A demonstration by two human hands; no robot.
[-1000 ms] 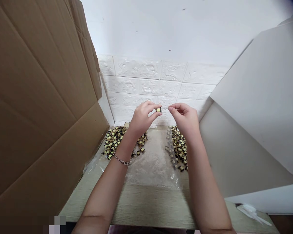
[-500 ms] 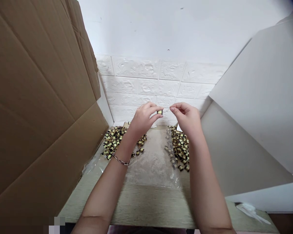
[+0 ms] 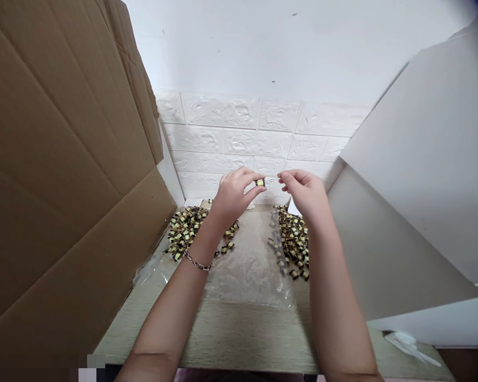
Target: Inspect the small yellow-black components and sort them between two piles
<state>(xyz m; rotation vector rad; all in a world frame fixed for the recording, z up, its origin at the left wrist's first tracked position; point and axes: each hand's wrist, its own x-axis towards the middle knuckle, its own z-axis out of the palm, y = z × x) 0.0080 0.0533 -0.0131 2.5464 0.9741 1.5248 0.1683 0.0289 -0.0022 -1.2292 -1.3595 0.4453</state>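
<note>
Between the thumb and fingers of my left hand [image 3: 237,192] is a small black and yellow component [image 3: 260,182], held up in front of the brick-patterned wall. Just to its right, my right hand [image 3: 302,188] has its thumb and index finger pinched together; what they hold, if anything, is too small to make out. Below my left hand lies a pile of similar components [image 3: 187,225]. A second pile [image 3: 295,239] lies beside my right forearm. A clear plastic bag [image 3: 247,270] is spread flat between the piles.
A tall brown cardboard sheet [image 3: 63,159] stands on the left, and a pale grey panel [image 3: 414,175] on the right. White plastic scraps [image 3: 408,342] lie on the table [image 3: 247,334] at the front right. The white wall [image 3: 231,111] closes the back.
The fingers of my right hand have closed more and shifted slightly. The thin strand seen between the two hands is no longer clearly visible. My left hand has hardly moved.
</note>
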